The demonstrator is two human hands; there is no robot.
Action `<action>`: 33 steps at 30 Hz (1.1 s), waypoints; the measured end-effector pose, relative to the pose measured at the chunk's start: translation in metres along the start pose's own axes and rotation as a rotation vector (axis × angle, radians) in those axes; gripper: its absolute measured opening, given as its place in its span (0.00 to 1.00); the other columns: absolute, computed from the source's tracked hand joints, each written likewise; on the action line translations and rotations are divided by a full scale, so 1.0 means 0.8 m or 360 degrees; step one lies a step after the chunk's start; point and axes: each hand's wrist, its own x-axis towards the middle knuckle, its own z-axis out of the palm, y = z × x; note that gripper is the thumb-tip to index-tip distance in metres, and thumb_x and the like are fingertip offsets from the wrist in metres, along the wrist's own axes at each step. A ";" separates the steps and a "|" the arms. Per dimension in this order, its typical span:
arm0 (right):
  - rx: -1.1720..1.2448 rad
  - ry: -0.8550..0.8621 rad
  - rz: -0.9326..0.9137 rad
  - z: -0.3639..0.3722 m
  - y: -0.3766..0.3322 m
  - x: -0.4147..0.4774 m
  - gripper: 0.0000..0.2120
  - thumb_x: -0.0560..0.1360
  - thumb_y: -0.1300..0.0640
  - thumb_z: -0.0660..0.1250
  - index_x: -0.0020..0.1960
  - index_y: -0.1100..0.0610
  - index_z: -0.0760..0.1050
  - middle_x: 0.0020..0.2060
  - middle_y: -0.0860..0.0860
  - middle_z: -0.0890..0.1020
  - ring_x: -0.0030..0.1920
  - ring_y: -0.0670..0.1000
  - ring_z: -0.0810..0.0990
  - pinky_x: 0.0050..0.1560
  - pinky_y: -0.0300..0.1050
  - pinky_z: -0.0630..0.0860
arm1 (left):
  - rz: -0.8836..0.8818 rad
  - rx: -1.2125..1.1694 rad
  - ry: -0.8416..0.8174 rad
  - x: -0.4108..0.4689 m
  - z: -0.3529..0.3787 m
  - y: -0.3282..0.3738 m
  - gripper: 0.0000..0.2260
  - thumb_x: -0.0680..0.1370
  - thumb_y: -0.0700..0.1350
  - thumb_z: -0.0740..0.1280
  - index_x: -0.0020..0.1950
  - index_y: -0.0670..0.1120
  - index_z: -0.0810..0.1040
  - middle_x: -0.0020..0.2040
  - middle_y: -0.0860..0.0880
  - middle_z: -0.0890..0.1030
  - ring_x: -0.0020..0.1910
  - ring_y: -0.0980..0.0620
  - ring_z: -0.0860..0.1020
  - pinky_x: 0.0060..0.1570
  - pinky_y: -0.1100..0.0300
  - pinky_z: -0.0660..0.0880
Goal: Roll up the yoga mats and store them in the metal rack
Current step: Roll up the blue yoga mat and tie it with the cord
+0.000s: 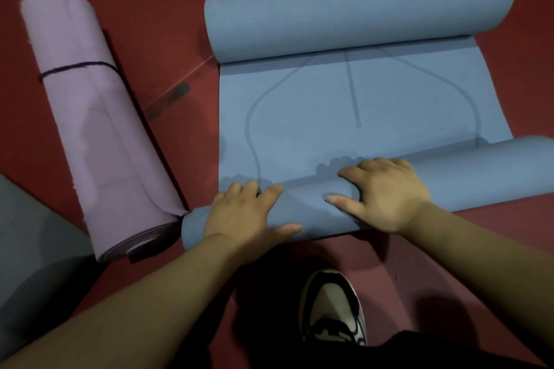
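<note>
Bare forearms (144, 302) come in from the bottom edge and end at the two grips, both clasping the near roll (479, 171) of the blue mat (359, 105). The left grip (248, 213) sits close to that roll's left end, with its fingers curled over the top and its thumb laid along the near side. The right grip (386, 195) lies just beside it, further right on the same roll. Its knuckles are bent, its fingertips are tucked where the roll meets the flat stretch, and its thumb points toward the left grip. The two do not touch.

Beyond the fingers the blue mat lies flat on the red floor (168, 9), printed with curved lines and one straight line. Past that stretch its other end is curled into a thicker far roll (359, 18). Right of the right grip the near roll runs on to the picture's edge.

Left of the left grip a purple mat (99, 129) lies fully rolled on the floor, tied round by a dark cord (78, 67) toward its far end. Its near end meets or nearly meets the blue roll's left end; I cannot tell which. Between the purple mat and the flat blue stretch a black smudge (171, 99) marks the floor. Left of the purple mat lies a grey surface (30, 234) that I cannot identify.

Nearer the person than the grips, a black-and-white shoe (329, 308) stands on the floor, with dark clothing (434, 353) at the bottom edge.
</note>
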 end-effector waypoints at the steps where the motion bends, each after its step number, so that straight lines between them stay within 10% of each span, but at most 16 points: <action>1: -0.0003 -0.0045 -0.0003 -0.003 0.000 0.006 0.39 0.71 0.19 0.41 0.60 0.41 0.77 0.49 0.45 0.82 0.55 0.53 0.80 0.54 0.50 0.71 | -0.0004 -0.0024 -0.0036 0.004 -0.003 -0.001 0.42 0.66 0.81 0.44 0.76 0.63 0.59 0.62 0.52 0.71 0.62 0.47 0.70 0.61 0.49 0.69; 11: 0.0118 -0.0296 -0.0029 -0.019 0.005 0.042 0.40 0.69 0.19 0.40 0.63 0.40 0.76 0.53 0.45 0.81 0.58 0.52 0.79 0.56 0.51 0.72 | 0.0086 -0.0228 -0.0195 0.032 -0.017 -0.022 0.39 0.67 0.81 0.47 0.74 0.64 0.65 0.62 0.52 0.74 0.64 0.47 0.72 0.63 0.49 0.71; 22: -0.0072 0.0255 -0.0172 0.007 0.008 0.003 0.36 0.75 0.24 0.51 0.66 0.49 0.77 0.53 0.51 0.81 0.54 0.58 0.80 0.57 0.55 0.72 | 0.0098 -0.0434 -0.0357 0.054 -0.023 -0.032 0.40 0.66 0.82 0.48 0.71 0.64 0.69 0.63 0.53 0.76 0.67 0.48 0.73 0.67 0.52 0.70; 33: -0.0116 0.0163 -0.0229 0.001 0.025 -0.001 0.39 0.71 0.19 0.47 0.55 0.48 0.79 0.38 0.51 0.78 0.42 0.58 0.78 0.47 0.52 0.73 | 0.0253 -0.0110 0.0568 -0.004 0.031 0.012 0.42 0.68 0.77 0.62 0.74 0.53 0.72 0.55 0.44 0.77 0.47 0.40 0.75 0.46 0.46 0.75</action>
